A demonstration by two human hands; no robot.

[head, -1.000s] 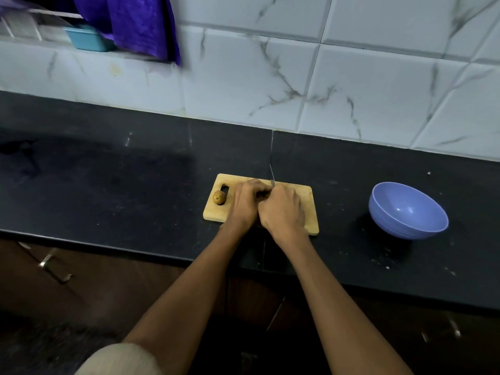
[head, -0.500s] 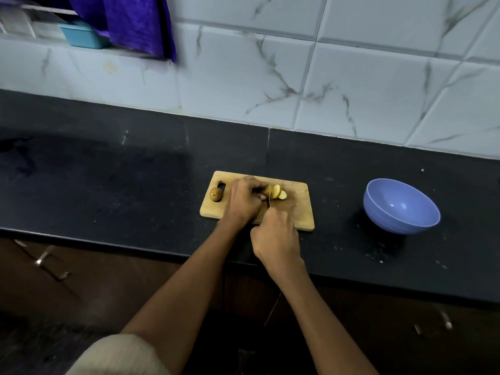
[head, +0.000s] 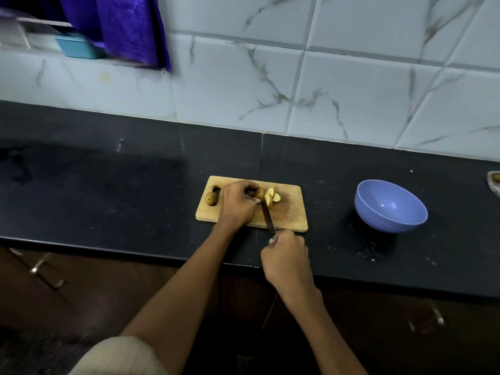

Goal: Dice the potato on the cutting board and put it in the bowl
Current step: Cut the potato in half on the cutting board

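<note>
From the head camera, looking down and forward, a black table (head: 113, 190) runs across the view below a wall of white marbled tiles (head: 351, 98). A wooden cutting board (head: 290, 215) lies on the table near its front edge, with a handle slot at its left end. The left hand (head: 237, 204) rests on the board with its fingers curled down over the uncut brown part of the potato (head: 259, 193), holding it in place. Just to the right of those fingers lie several pale cut potato pieces (head: 272, 195), leaning against one another on the board. A knife (head: 268, 216) runs from the potato toward the viewer, its blade lying across the board and its tip among the pieces at the cut face. The right hand (head: 286, 259) is closed around the knife handle, which is hidden inside the fist, and it sits off the front edge of the board, over the table. A second small whole potato (head: 211, 198) sits at the board's left end, beside the handle slot, apart from the left hand. A blue bowl (head: 391, 207) stands on the table well to the right of the board; nothing can be seen inside it. At the upper left, a purple cloth (head: 121, 25) hangs over a ledge, with a teal container (head: 78, 47) just beside it. Below the table edge, dark wooden cabinet fronts with a metal handle (head: 44, 269) are visible.
</note>
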